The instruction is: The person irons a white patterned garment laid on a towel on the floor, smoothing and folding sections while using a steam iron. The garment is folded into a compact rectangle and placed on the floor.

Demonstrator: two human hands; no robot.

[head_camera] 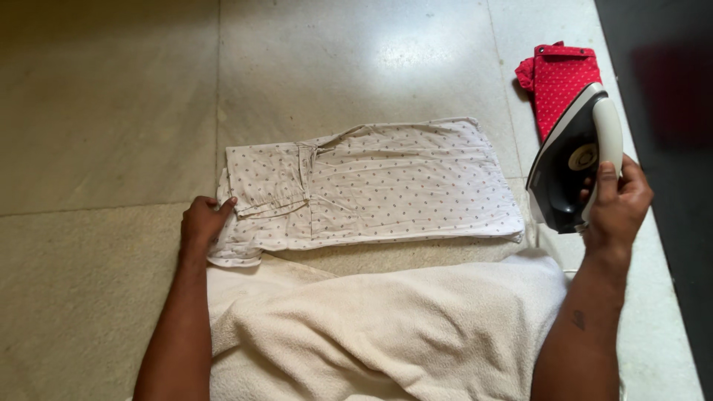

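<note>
A folded white garment with small dots (371,186) lies flat on the pale stone floor, waistband to the left. My left hand (202,223) grips its left edge near the waistband. My right hand (616,204) holds a black and white clothes iron (575,160) by its handle, tilted up and lifted off the cloth, just right of the garment's right end.
A folded red dotted cloth (558,78) lies on the floor behind the iron. A cream towel (386,327) covers my lap in the foreground. A dark strip of floor (668,89) runs along the right edge. Tile seams cross the floor at left.
</note>
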